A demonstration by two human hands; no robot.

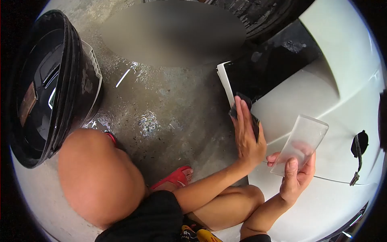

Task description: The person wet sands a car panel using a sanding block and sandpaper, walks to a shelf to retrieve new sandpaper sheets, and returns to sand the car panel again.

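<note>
A: What is the left hand doing?

B: Grasping a dark pad, pinched between straight fingers and thumb, beside the edge of the white car panel. The fingers probably lie long so that pressure spreads along the pad. I can't tell whether it touches the panel.

A: And the right hand?

B: It grips a clear block, thumb across the front, fingers wrapped behind; they show blurred through it. The block is tilted above the panel, its upper end free. Holding it by the lower end likely keeps it steady and away from the other hand.

A: Why is that black bucket over there?

B: It stands on the wet floor to the person's left, just beyond the bent knee, seemingly for easy reach. There's liquid inside, and a brown piece near its inner wall.

A: And the low posture?

B: The panel sits low, so squatting presumably brings both hands level with it.
</note>
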